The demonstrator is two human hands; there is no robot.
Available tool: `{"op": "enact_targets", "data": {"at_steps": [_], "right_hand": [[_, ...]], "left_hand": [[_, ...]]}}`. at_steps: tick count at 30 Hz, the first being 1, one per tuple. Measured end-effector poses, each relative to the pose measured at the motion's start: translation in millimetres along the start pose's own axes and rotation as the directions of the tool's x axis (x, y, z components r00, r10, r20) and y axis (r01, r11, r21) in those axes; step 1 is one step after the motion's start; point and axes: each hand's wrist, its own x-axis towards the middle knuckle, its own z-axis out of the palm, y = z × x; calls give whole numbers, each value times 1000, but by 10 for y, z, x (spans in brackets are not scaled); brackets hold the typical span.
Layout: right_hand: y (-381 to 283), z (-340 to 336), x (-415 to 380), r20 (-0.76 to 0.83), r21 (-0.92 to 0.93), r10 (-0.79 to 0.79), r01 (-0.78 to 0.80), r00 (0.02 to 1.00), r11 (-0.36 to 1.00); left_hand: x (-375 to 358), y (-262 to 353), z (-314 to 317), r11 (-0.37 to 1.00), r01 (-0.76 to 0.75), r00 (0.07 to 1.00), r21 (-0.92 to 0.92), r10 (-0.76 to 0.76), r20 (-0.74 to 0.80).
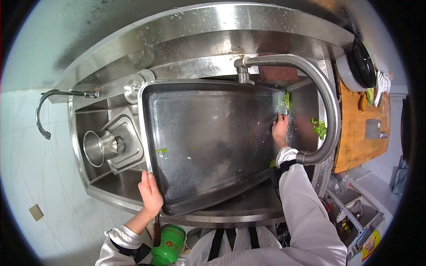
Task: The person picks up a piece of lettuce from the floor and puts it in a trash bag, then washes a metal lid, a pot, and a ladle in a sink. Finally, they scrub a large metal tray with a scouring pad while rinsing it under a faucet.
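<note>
A large dark metal tray rests tilted across the sink, with small green leaf scraps and pale bits on its surface. My left hand grips its rim at the near left corner. At the tray's right end is my right hand, its fingers closed around something dark and small that I cannot make out. Just beyond those fingers lies a translucent, pale patch, perhaps plastic or water, beside a green leaf. The curved steel faucet arches over to my right wrist.
In the left basin a steel pot lies tipped near a small steel pan. A second faucet stands at the far left. Leaves cling in the right basin. Beyond it, a wooden board holds a cleaver.
</note>
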Motion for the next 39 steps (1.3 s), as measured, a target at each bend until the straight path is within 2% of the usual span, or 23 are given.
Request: {"op": "enact_targets", "data": {"at_steps": [1, 3, 4, 5, 6, 9, 11, 13, 15, 17, 18, 19, 20, 22, 24, 26, 27, 29, 31, 33, 34, 38, 39], "right_hand": [[-32, -21, -39, 8, -3, 5, -5, 1000, 1000], [-349, -21, -38, -5, 177, 86, -84, 996, 981], [-606, -179, -102, 1, 330, -6, 6, 1000, 944], [-914, -325, -191, -81, 388, -153, 173, 985, 905], [-1316, -552, -338, -127, 479, -208, 244, 970, 843], [-2268, -947, -956, -19, 710, -475, 346, 880, 613], [-2675, -973, -1474, 34, 796, -716, 414, 697, 441], [-2804, -869, -1902, 73, 846, -907, 456, 415, 277], [-2718, -719, -1866, -153, 765, -939, 639, 307, 84], [-2465, -468, -1551, -139, 568, -821, 723, 554, 392], [-2254, -459, -1189, -68, 573, -575, 504, 815, 646], [-2128, -466, -914, -4, 554, -249, 209, 969, 806], [-2197, -566, -866, -6, 555, -249, 210, 969, 805], [-2368, -796, -775, -6, 697, -569, 411, 823, 588], [-2825, -994, -1187, -172, 797, -815, 565, 553, 214], [-3077, -924, -1689, -117, 850, -934, 520, 337, 81], [-3121, -844, -1814, -172, 842, -903, 534, 394, 73], [-3158, -716, -1718, -238, 846, -881, 532, 410, 19], [-3304, -588, -1504, -229, 828, -800, 543, 554, 139], [-3565, -602, -1081, -279, 819, -700, 543, 658, 184], [-3652, -570, -921, -305, 814, -675, 552, 672, 182], [-3881, -484, -476, -379, 779, -604, 594, 701, 200], [-3894, -443, -434, -392, 744, -628, 634, 672, 214]], "left_hand": [[-29, 1, -1, 1000, 6, 1000, 4, -6, 7], [6, 13, 0, 1000, -10, 1000, 10, 10, 2], [17, 27, 5, 1000, -11, 1000, 10, 11, 0], [13, 39, 6, 1000, -12, 1000, -11, 12, 4], [11, 49, -4, 1000, -13, 1000, -27, 13, 5], [9, 23, -3, 1000, -15, 1000, 3, 15, -3], [10, 24, -12, 1000, 8, 1000, 0, -8, 16], [8, 42, -6, 1000, 25, 1000, -3, -25, 15], [14, 42, -13, 1000, 17, 1000, 10, -17, 19], [12, 26, -20, 1000, 14, 1000, 22, -15, 19], [5, 19, -21, 1000, 9, 1000, 22, -10, 21], [6, 19, -23, 1000, 1, 1000, 21, -2, 24], [-4, 26, -31, 1000, -1, 1000, 22, 0, 23], [23, 46, -28, 998, -6, 1000, 61, 5, 19], [-15, 67, -37, 998, 8, 1000, 59, -10, 22], [14, 48, -20, 999, -21, 1000, 35, 21, 13], [26, 74, -21, 999, -29, 999, 38, 28, 18], [28, 117, -15, 1000, -13, 1000, 22, 13, 11], [-21, 29, -15, 999, 25, 999, 33, -26, 30], [1, 44, -26, 997, 61, 997, 50, -63, 41], [7, 14, -11, 995, -2, 1000, 101, 0, 19], [15, 68, -22, 999, 13, 999, 39, -14, 35], [14, 31, -14, 999, -7, 1000, 48, 5, 27]]}}
